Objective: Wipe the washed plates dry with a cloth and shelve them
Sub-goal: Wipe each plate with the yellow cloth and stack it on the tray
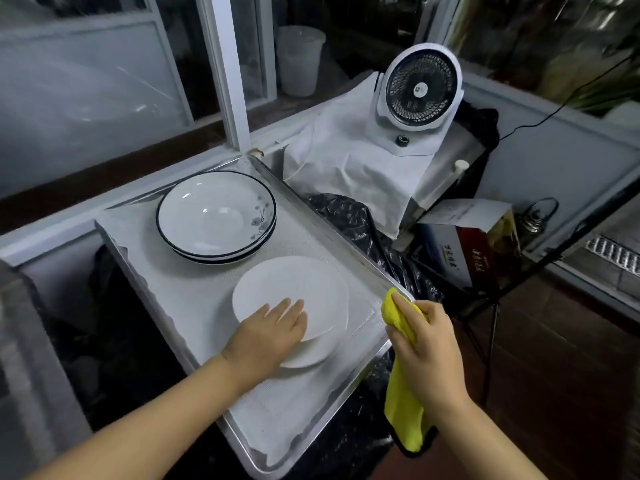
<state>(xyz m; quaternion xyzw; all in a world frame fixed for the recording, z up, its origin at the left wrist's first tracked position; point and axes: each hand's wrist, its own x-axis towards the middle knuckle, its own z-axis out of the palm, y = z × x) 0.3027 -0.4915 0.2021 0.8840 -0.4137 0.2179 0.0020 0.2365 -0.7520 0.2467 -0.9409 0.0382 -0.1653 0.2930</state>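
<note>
Head view: plain white plates, stacked, are seen at centre frame on a cloth-lined metal tray. The left hand is laid flat on the top plate, fingers straight and spread. A yellow cloth is gripped in the right hand at lower right, just beside the tray's edge, its tail hanging down. Black-rimmed flower-patterned plates are stacked further up the tray. A white fan is seen at upper right.

Both forearms are bare to the left hand and right hand, sleeveless.
</note>
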